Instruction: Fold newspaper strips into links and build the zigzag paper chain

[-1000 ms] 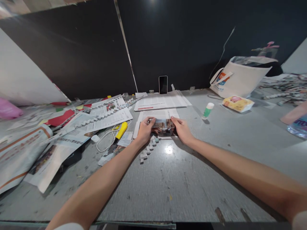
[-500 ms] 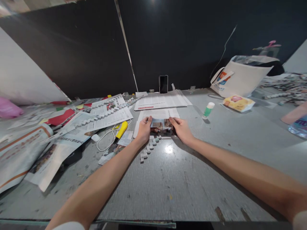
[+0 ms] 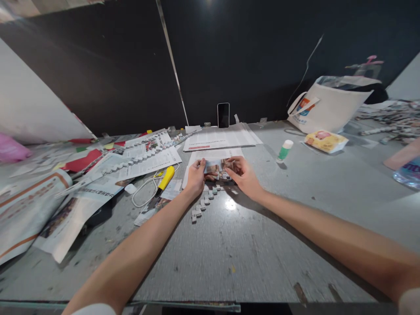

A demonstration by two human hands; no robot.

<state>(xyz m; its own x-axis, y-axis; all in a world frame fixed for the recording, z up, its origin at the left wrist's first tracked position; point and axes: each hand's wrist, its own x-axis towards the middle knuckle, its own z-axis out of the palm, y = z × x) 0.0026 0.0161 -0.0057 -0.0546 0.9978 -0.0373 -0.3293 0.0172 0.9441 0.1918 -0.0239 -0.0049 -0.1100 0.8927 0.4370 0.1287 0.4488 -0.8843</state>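
Note:
Between my two hands, above the grey table, is a small printed piece of paper (image 3: 214, 168) with a photo on it. My left hand (image 3: 196, 176) pinches its left end, thumb on top. At the other end, my right hand (image 3: 243, 176) has its fingers bent around the paper's right edge, thumb against the near side. Just below the paper, a zigzag chain of folded paper (image 3: 203, 202) lies on the table. Behind my hands rest white printed sheets (image 3: 216, 154), partly covered by the hands.
A glue stick (image 3: 285, 151) stands to the right, near a yellow packet (image 3: 326, 141) and a white bag (image 3: 331, 103). A phone (image 3: 223, 115) leans at the back wall. On the left lie a yellow-handled tool (image 3: 166, 178), a white cord and scattered papers. Another person's hand holds a bottle (image 3: 408, 175) far right.
My right hand has shifted its grip, its fingers now curling over the right end of the paper, which appears narrower. My left hand has barely moved.

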